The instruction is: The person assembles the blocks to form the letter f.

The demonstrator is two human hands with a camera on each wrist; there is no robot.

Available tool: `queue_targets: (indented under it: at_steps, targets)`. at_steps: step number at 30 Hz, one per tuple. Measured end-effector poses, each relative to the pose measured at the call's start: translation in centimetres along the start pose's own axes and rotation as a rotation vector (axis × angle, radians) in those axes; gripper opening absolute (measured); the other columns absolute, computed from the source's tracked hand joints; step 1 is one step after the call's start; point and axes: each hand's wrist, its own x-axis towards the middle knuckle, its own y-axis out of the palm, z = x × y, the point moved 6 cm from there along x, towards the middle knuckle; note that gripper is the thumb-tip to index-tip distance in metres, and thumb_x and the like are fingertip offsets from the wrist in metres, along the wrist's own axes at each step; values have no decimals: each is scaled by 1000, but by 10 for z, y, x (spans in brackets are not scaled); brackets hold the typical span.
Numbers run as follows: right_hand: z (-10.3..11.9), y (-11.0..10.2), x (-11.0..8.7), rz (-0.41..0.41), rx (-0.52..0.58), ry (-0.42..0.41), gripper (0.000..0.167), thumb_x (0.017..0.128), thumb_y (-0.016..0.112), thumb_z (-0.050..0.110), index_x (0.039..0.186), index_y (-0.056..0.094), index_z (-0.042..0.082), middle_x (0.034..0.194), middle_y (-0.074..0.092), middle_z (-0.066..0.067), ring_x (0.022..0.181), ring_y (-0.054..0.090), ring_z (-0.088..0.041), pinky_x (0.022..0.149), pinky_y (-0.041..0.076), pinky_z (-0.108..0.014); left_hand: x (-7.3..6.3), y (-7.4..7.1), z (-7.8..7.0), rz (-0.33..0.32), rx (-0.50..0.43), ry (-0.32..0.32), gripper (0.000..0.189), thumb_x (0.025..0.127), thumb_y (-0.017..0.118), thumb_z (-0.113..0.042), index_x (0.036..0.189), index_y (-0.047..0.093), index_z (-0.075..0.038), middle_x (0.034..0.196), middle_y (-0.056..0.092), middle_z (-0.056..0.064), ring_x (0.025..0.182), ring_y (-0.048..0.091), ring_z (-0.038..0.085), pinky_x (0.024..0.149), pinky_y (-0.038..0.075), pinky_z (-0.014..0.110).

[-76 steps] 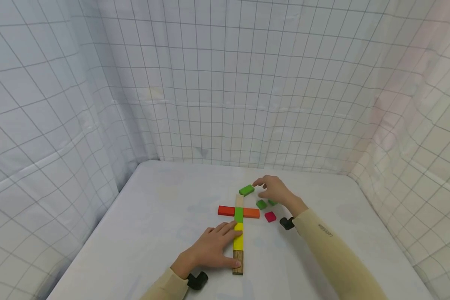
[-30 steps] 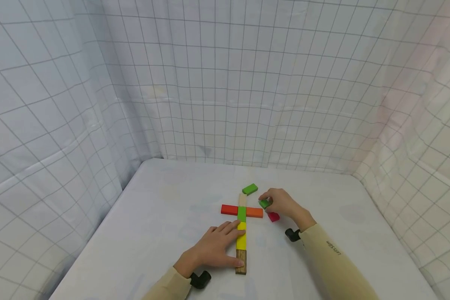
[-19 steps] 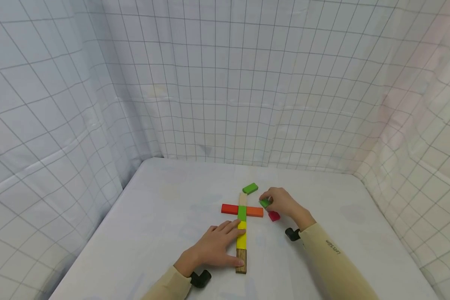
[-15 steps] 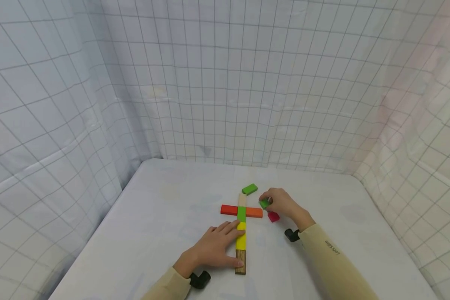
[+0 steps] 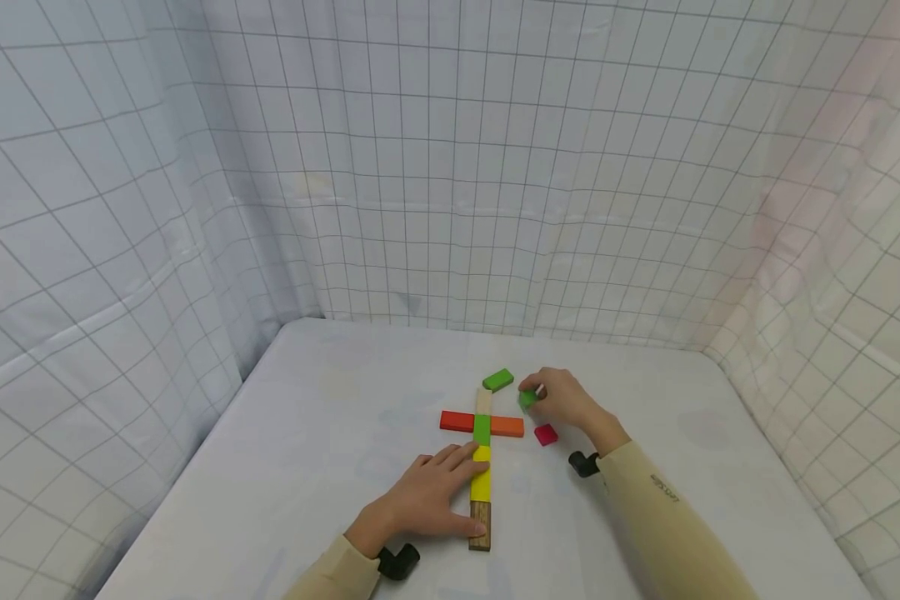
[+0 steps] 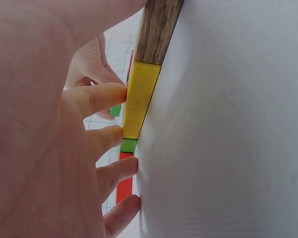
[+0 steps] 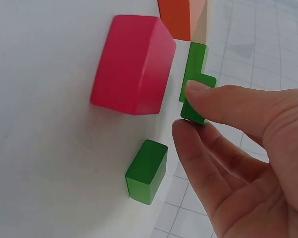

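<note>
My left hand (image 5: 431,493) rests beside a row of flat blocks, its fingers spread. Its thumb lies on a brown wood-grained block (image 5: 480,537), and a finger touches the yellow section (image 6: 140,99). With thumb and fingertips my right hand (image 5: 566,398) pinches a small green block (image 7: 192,113), to the right of the row's far end. A second small green block (image 7: 147,171) stands on the table near those fingers in the right wrist view; in the head view the hand hides it. Close by sits a pinkish-red block (image 5: 546,435).
Beyond the yellow, the row continues with a green block (image 5: 482,430) and a pale block (image 5: 483,402). A red block (image 5: 457,421) and an orange block (image 5: 507,427) form side arms. A longer green block (image 5: 498,380) lies at the far end. Gridded white curtains (image 5: 435,208) surround the white table (image 5: 307,433).
The right hand has come down from above the small green blocks, pinched one and shifted slightly away from the pinkish-red block, which shows more fully. My left hand has stayed put.
</note>
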Motion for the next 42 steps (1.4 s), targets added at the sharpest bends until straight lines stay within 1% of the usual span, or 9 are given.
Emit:
queue_targets:
  at_steps: [6,10,14,20,25,31,42]
  targets:
    - [-4,-3,8,-17,9,10,35,86,77,6,119,75,17,112,66,2,94,59,-21,76,55,-31,0,0,1,6,-4,1,85,85,58,-76,155,40,-31,167,19,-2,149,24,26,107,30,63]
    - [-4,-5,13,-16,17,14,36,86,78,6,120,74,16,113,66,0,95,60,-21,73,55,-31,-1,1,2,12,-8,-5,86,84,57,-77,155,40,-31,167,19,-2,149,24,27,107,30,63]
    - [-2,-8,18,-35,8,8,36,85,78,5,119,74,15,111,66,-2,94,60,-22,71,55,-31,-2,1,2,7,-4,-4,85,84,58,-77,155,40,-32,167,20,-3,149,25,26,106,31,62]
    - [-1,-10,25,-72,-3,-12,36,84,78,4,118,75,13,110,67,-5,95,62,-22,76,55,-34,-1,1,2,8,-2,-3,85,84,58,-77,154,40,-33,166,20,-3,148,25,25,105,32,62]
    - [-5,-8,31,-79,9,-3,36,84,78,5,118,74,13,111,67,-5,95,62,-22,78,55,-35,-1,3,2,18,-7,-3,85,84,58,-77,155,40,-33,167,19,-3,149,24,26,106,31,62]
    - [-8,-8,37,-104,23,-5,35,85,77,5,119,74,12,112,67,-6,97,62,-23,80,54,-37,0,1,1,9,-2,-1,85,84,59,-76,154,40,-33,167,19,-3,149,24,27,106,31,63]
    - [-15,-5,48,-96,58,34,35,87,75,5,121,73,11,114,67,-8,99,60,-26,79,53,-38,0,0,0,11,-1,-7,85,83,59,-77,154,40,-34,167,19,-4,149,24,26,106,31,63]
